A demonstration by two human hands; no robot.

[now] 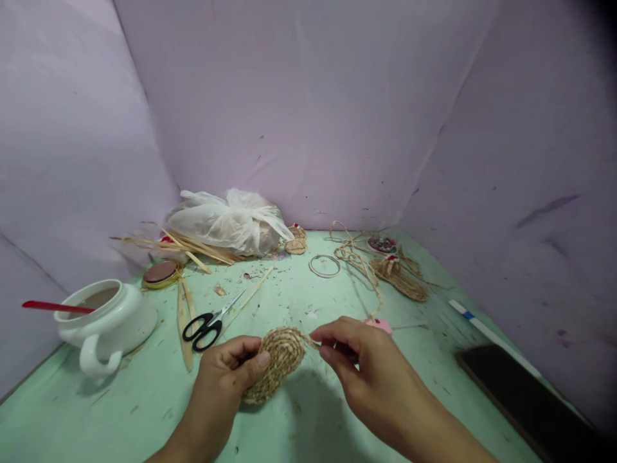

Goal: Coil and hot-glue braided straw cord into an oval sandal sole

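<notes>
The left hand (231, 373) pinched a coarse, waisted coil (282, 357) (straw-like, tightly ridged) while the right hand (359, 360) pinched its thin strand (309, 340).

A squat, glossy white pot (137, 318) with a red stick (43, 305) in it stands at left, near black-handled metal scissors (212, 325). A translucent white plastic bag (222, 225) lies farther back; a dark, flat rectangular slab (525, 402) lies at right.
</notes>
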